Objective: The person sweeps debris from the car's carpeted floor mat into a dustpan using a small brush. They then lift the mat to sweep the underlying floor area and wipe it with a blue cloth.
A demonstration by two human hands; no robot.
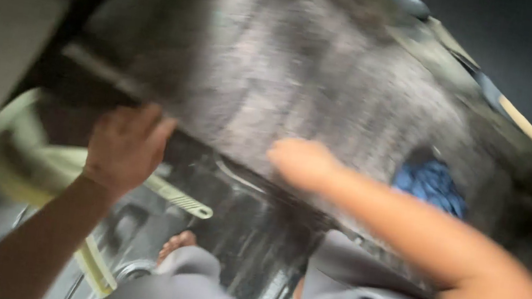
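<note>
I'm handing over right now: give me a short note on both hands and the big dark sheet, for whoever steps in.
Left hand: gripping the lower edge of the large dark grey sheet.
Right hand: on the same edge further along; blur hides its fingers, so the grip is unclear.
The sheet is raised and tilted above the person's grey-clad knees.
A pale green plastic piece lies under the left hand.
Done or left: not readable from this blurred view.

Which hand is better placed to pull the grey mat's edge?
Probably left: the left hand already grips the grey mat at its edge, while the right hand only rests on it, blurred.
</note>
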